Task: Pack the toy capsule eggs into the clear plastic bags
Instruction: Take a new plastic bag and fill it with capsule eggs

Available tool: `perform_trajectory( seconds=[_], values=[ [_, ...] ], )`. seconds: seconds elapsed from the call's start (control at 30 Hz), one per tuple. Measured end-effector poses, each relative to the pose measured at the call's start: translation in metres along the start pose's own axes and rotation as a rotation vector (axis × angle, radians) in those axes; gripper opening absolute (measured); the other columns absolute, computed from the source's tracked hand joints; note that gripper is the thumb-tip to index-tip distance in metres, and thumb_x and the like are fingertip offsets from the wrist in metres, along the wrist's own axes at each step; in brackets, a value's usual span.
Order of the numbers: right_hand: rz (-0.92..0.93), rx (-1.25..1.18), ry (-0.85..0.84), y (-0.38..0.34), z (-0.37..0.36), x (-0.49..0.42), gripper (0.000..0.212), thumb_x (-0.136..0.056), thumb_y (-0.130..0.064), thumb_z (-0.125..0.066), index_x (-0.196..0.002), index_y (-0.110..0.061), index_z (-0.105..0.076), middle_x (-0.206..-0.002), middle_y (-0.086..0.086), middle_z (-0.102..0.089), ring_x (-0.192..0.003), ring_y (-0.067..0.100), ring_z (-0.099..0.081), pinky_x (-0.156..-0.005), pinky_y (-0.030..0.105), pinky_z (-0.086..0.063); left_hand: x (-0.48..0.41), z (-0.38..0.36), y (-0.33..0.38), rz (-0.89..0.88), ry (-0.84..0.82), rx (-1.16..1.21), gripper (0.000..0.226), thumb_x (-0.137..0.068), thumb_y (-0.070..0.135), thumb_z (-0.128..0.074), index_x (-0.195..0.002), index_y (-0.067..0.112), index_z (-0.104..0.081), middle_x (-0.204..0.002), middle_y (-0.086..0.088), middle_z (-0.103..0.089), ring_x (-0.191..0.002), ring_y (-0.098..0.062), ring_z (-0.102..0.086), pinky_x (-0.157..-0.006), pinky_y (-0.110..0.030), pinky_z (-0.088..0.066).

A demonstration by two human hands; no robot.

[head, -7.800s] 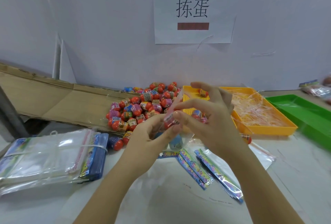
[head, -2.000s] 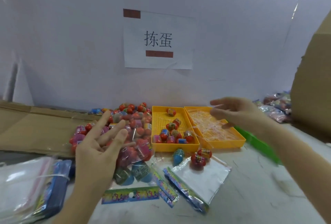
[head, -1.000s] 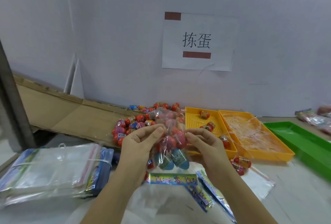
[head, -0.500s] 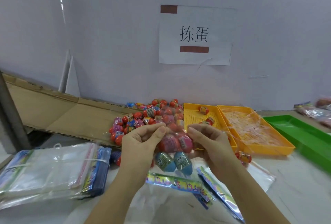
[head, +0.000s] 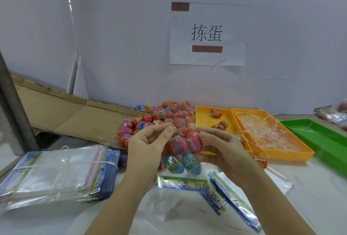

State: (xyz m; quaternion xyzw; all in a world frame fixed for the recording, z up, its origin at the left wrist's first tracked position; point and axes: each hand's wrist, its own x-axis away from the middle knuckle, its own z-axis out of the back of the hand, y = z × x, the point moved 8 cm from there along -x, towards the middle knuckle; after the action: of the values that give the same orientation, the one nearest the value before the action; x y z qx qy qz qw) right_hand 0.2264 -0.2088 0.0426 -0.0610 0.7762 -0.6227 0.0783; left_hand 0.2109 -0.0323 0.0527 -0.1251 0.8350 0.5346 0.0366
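Two seconds back only my left hand (head: 150, 146) lay on the filled bag (head: 180, 145). Now my right hand (head: 221, 148) has joined, both grips pinching its mouth at frame centre, eggs (head: 191, 163) hanging inside above the tabletop (head: 309, 206). I judge filling done, sealing next.

table (head: 309, 208) pale top | near left: banded stack of clear bags (head: 56, 174) | far left: flattened cardboard (head: 62, 114) | far centre: capsule eggs (head: 159, 117) piled at cardboard's right end | far right: two yellow trays (head: 205, 122) side by side, green tray (head: 319, 137) beside them | near centre: printed header cards (head: 180, 183)
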Motion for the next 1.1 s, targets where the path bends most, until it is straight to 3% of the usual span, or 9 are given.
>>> perform_trajectory(
  seconds=[0.17, 0.27, 0.33, 0.5, 0.63, 0.73, 0.87, 1.0, 1.1],
  values=[
    [0.039, -0.015, 0.033, -0.006, -0.002, 0.005, 0.009, -0.062, -0.016, -0.074, -0.071, -0.014, -0.077, -0.077, 0.013, -0.072, -0.062, 0.021, -0.069, -0.047, 0.024, -0.054, -0.002, 0.001, -0.011, 0.119, -0.024, 0.001, 0.026, -0.064, 0.018, -0.07, -0.088, 0.009, -0.075, -0.082, -0.01, -0.077, -0.071, -0.015, -0.074, -0.055, -0.026, -0.06],
    [0.069, 0.012, 0.054, -0.009, -0.004, 0.007, 0.008, -0.066, -0.016, -0.072, -0.072, -0.017, -0.077, -0.079, 0.011, -0.073, -0.064, 0.019, -0.068, -0.048, 0.023, -0.054, -0.002, 0.001, -0.017, 0.232, -0.097, -0.038, 0.034, -0.063, 0.02, -0.074, -0.096, 0.013, -0.076, -0.09, -0.013, -0.077, -0.071, -0.02, -0.072, -0.06, -0.033, -0.057],
    [0.072, 0.025, 0.08, -0.009, -0.003, 0.008, 0.01, -0.066, -0.016, -0.072, -0.074, -0.015, -0.077, -0.082, 0.013, -0.073, -0.065, 0.02, -0.068, -0.05, 0.023, -0.054, 0.0, -0.001, -0.02, 0.27, -0.153, -0.103, 0.025, -0.067, 0.016, -0.075, -0.092, 0.017, -0.078, -0.094, -0.014, -0.076, -0.075, -0.026, -0.07, -0.058, -0.035, -0.052],
    [0.095, 0.003, 0.07, -0.011, -0.005, 0.01, 0.012, -0.067, -0.011, -0.071, -0.076, -0.014, -0.078, -0.081, 0.014, -0.074, -0.065, 0.02, -0.07, -0.053, 0.026, -0.056, -0.001, 0.003, -0.019, 0.284, -0.087, 0.051, 0.023, -0.069, -0.001, -0.065, -0.089, 0.004, -0.074, -0.084, -0.014, -0.076, -0.072, -0.018, -0.075, -0.052, -0.026, -0.057],
    [0.136, -0.024, 0.068, -0.014, -0.006, 0.012, 0.013, -0.067, -0.01, -0.071, -0.078, -0.012, -0.078, -0.08, 0.013, -0.074, -0.065, 0.02, -0.07, -0.054, 0.028, -0.057, -0.002, 0.003, -0.013, 0.237, -0.079, 0.054, 0.023, -0.087, -0.01, -0.057, -0.085, 0.006, -0.074, -0.078, -0.011, -0.076, -0.065, -0.013, -0.074, -0.045, -0.019, -0.052],
    [0.148, -0.023, 0.083, -0.016, -0.005, 0.014, 0.013, -0.067, -0.011, -0.07, -0.077, -0.015, -0.079, -0.079, 0.011, -0.074, -0.062, 0.019, -0.069, -0.052, 0.026, -0.056, -0.003, 0.001, -0.013, 0.198, -0.094, 0.011, 0.028, -0.089, -0.01, -0.055, -0.092, 0.011, -0.074, -0.083, -0.007, -0.077, -0.07, -0.011, -0.074, -0.049, -0.02, -0.054],
    [0.191, -0.01, 0.098, -0.018, -0.007, 0.015, 0.015, -0.067, -0.012, -0.07, -0.077, -0.019, -0.079, -0.08, 0.009, -0.074, -0.061, 0.017, -0.069, -0.051, 0.024, -0.055, -0.006, 0.002, -0.01, 0.085, -0.109, -0.181, 0.046, -0.091, -0.008, -0.054, -0.099, 0.033, -0.073, -0.1, 0.008, -0.076, -0.096, -0.007, -0.071, -0.075, -0.026, -0.058],
    [0.214, -0.026, 0.082, -0.019, -0.007, 0.014, 0.021, -0.067, -0.013, -0.07, -0.082, -0.023, -0.079, -0.084, 0.008, -0.075, -0.064, 0.018, -0.07, -0.05, 0.025, -0.055, -0.004, 0.0, -0.003, 0.063, -0.132, -0.176, 0.05, -0.091, -0.009, -0.053, -0.077, 0.031, -0.081, -0.085, 0.006, -0.077, -0.057, 0.001, -0.061, -0.047, -0.015, -0.049],
    [0.248, 0.011, 0.059, -0.023, -0.007, 0.015, 0.018, -0.069, -0.014, -0.068, -0.077, -0.027, -0.078, -0.081, 0.005, -0.074, -0.06, 0.016, -0.068, -0.049, 0.024, -0.053, -0.002, -0.002, 0.0, 0.053, -0.155, -0.13, 0.047, -0.093, -0.01, -0.049, -0.076, 0.02, -0.081, -0.081, -0.003, -0.076, -0.052, -0.005, -0.057, -0.045, -0.017, -0.049]
  ],
)
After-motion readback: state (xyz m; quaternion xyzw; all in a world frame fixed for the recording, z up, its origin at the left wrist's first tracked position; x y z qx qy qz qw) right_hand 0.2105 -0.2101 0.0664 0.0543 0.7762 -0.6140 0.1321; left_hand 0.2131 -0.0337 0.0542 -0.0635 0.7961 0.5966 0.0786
